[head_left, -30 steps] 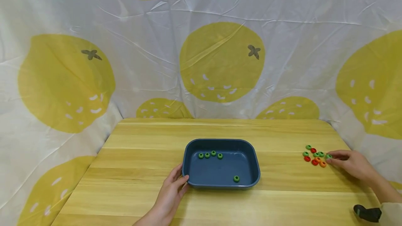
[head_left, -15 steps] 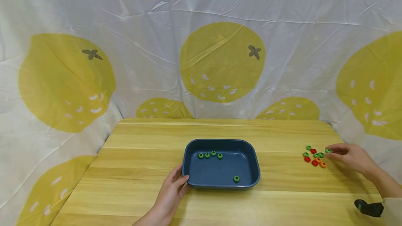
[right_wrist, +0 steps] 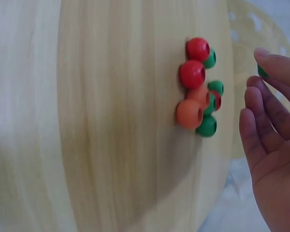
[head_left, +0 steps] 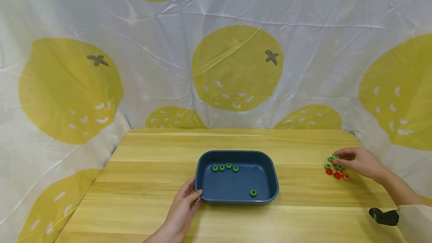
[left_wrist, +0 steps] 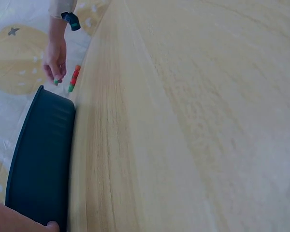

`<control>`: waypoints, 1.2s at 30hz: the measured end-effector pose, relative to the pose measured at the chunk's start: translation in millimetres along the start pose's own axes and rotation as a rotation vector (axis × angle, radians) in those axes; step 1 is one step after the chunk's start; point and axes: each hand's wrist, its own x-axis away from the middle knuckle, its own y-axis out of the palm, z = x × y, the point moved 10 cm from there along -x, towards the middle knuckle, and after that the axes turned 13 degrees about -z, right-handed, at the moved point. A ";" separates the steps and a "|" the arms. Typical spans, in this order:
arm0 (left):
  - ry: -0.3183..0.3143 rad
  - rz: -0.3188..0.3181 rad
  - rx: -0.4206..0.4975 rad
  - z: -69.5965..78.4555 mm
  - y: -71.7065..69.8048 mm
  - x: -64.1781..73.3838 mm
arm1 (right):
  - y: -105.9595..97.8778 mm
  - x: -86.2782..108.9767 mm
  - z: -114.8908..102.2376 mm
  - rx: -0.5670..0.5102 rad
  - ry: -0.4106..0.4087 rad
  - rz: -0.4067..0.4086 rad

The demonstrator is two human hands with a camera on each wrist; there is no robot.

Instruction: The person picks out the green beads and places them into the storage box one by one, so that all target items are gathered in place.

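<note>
My left hand (head_left: 180, 209) grips the near-left corner of a dark blue rectangular tub (head_left: 233, 185), its thumb on the rim. Inside the tub lie several green beads (head_left: 221, 168) towards the back and one green bead (head_left: 253, 193) near the front. Over at the right, my right hand (head_left: 366, 164) pinches a green bead (right_wrist: 262, 71) between thumb and finger, raised above the table. Below and beside that hand sits a cluster of holed beads: red ones (right_wrist: 192, 74), orange ones (right_wrist: 189, 114) and green ones (right_wrist: 206, 126). Fingers partly hide the cluster in the head view.
A wooden table (head_left: 152, 175) carries everything. White cloth with yellow lemon prints (head_left: 236, 66) hangs behind and at both sides. The right wrist wears a black strap-like device (head_left: 384, 216) by the sleeve.
My right hand has lifted a green bead off the table at the cluster's right side and carried it leftward over the other beads. The left hand and tub stay in place.
</note>
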 end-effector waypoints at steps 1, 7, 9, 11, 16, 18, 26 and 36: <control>-0.001 -0.001 -0.001 -0.3 0.2 0.3 | 0.6 -1.6 -3.6 0.002 -0.011 0.000; 0.004 0.006 0.001 -0.6 -1.1 0.8 | 6.9 -13.7 -25.8 0.000 -0.077 -0.014; 0.005 0.008 0.001 -0.2 -1.8 0.9 | 8.8 -17.0 -32.8 0.002 -0.094 -0.020; 0.003 0.008 -0.002 -0.2 -2.0 0.9 | 10.0 -19.3 -39.1 0.012 -0.106 -0.024; 0.011 0.007 -0.006 -0.3 -1.4 0.0 | 11.8 -25.1 -53.2 0.011 -0.130 -0.035; 0.014 0.006 -0.007 -0.3 -1.2 -0.2 | 13.2 -28.0 -58.9 0.006 -0.145 -0.042; 0.008 0.006 -0.007 -1.3 -1.5 -0.2 | 26.9 -38.9 -88.6 -0.021 -0.237 -0.093; 0.007 0.001 -0.005 -1.2 -1.1 -0.5 | 39.2 -51.0 -120.6 -0.032 -0.309 -0.162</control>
